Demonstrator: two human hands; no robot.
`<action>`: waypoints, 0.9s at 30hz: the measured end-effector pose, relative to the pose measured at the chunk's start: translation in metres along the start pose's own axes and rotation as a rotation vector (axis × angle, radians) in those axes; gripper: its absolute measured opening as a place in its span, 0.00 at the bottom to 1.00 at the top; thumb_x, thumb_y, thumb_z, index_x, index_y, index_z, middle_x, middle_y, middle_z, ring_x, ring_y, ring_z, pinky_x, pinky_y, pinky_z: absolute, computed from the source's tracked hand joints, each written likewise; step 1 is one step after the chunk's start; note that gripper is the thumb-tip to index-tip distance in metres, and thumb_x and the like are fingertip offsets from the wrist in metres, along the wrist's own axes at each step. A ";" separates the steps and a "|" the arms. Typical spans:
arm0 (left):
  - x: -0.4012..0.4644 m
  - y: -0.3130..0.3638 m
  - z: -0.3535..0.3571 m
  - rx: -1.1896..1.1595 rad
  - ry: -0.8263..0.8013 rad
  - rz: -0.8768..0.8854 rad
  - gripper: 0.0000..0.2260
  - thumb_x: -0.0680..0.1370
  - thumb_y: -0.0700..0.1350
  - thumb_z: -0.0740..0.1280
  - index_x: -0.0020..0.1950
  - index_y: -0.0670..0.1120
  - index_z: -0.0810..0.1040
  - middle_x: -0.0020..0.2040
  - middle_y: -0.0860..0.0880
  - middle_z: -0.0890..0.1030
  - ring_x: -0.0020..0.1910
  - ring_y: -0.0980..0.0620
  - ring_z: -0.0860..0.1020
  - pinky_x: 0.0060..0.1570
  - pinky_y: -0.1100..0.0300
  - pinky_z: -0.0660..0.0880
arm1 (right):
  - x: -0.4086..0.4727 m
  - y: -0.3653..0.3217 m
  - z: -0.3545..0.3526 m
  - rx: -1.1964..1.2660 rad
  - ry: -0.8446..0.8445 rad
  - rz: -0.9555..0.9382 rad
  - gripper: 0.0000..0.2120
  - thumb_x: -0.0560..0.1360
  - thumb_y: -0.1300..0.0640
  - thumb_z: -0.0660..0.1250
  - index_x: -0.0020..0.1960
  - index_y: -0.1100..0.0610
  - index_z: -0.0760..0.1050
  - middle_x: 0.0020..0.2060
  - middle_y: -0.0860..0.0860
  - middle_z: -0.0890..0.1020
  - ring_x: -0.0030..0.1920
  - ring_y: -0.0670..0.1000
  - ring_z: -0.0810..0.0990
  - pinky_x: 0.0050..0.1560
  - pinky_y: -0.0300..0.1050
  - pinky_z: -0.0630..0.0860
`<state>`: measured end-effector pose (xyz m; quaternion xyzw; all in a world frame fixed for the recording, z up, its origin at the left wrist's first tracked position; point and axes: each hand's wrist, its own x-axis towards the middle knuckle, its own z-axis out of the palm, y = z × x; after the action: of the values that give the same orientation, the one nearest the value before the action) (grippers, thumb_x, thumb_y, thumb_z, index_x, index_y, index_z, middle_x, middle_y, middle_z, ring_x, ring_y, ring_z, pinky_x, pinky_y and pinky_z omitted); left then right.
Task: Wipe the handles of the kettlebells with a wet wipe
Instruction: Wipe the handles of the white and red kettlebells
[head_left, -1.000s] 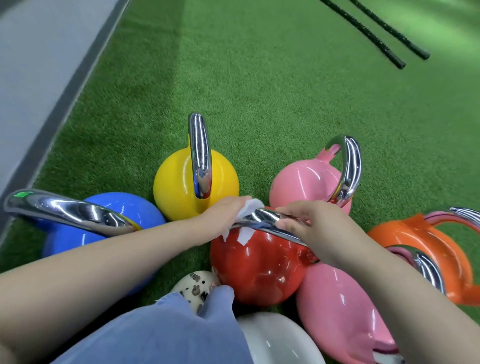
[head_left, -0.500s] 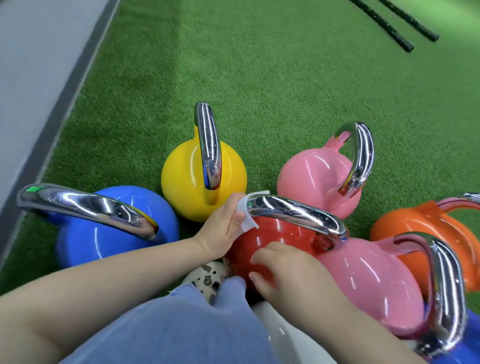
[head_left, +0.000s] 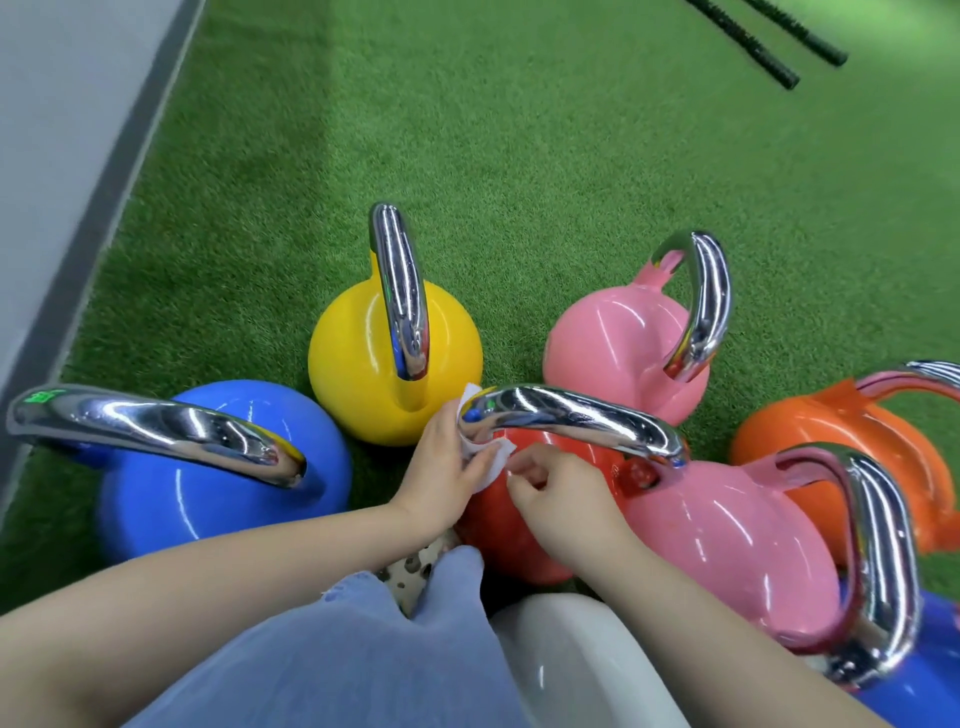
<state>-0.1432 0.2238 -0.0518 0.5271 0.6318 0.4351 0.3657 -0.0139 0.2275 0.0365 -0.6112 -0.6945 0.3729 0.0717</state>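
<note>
Nearest, the right hand (head_left: 558, 499) hovers over the red kettlebell (head_left: 524, 525), its fingers (head_left: 524, 467) loosely curled and seemingly gripping nothing, just beside the wet wipe (head_left: 485, 449). The left hand (head_left: 444, 467) clamps that white wipe around the near-left end of the red kettlebell's chrome handle (head_left: 576, 415). From those fingers the handle's long axis runs rightward, glossy and mirror-bright, so the left hand likely sweeps along it. Beyond stand the yellow kettlebell (head_left: 363, 374) and pink kettlebell (head_left: 613, 343) on green turf (head_left: 519, 156).

Mirror-polished chrome handle (head_left: 571, 415), glossy red kettlebell (head_left: 519, 519), rough green turf (head_left: 519, 156)
</note>
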 end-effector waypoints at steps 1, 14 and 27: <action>0.002 0.004 -0.001 -0.008 0.005 -0.006 0.21 0.70 0.58 0.66 0.57 0.48 0.67 0.52 0.44 0.78 0.53 0.50 0.77 0.53 0.56 0.73 | 0.002 0.000 0.001 0.036 0.006 0.034 0.07 0.74 0.59 0.62 0.48 0.51 0.77 0.39 0.46 0.79 0.43 0.47 0.76 0.42 0.37 0.67; 0.000 0.015 -0.009 -0.302 -0.130 -0.128 0.17 0.75 0.30 0.64 0.60 0.41 0.66 0.47 0.53 0.78 0.41 0.70 0.78 0.41 0.74 0.73 | 0.006 -0.020 0.025 0.875 0.009 0.264 0.16 0.76 0.71 0.54 0.61 0.58 0.69 0.55 0.52 0.78 0.51 0.46 0.77 0.53 0.36 0.71; -0.010 0.015 -0.035 -0.259 -0.204 -0.100 0.12 0.77 0.38 0.65 0.58 0.50 0.76 0.56 0.54 0.81 0.56 0.58 0.77 0.60 0.59 0.73 | 0.007 -0.047 0.010 1.351 -0.062 0.309 0.17 0.76 0.75 0.48 0.50 0.65 0.74 0.42 0.55 0.80 0.45 0.49 0.80 0.45 0.37 0.78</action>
<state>-0.1690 0.2094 -0.0256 0.4849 0.5554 0.4385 0.5140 -0.0590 0.2310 0.0554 -0.5134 -0.2168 0.7468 0.3629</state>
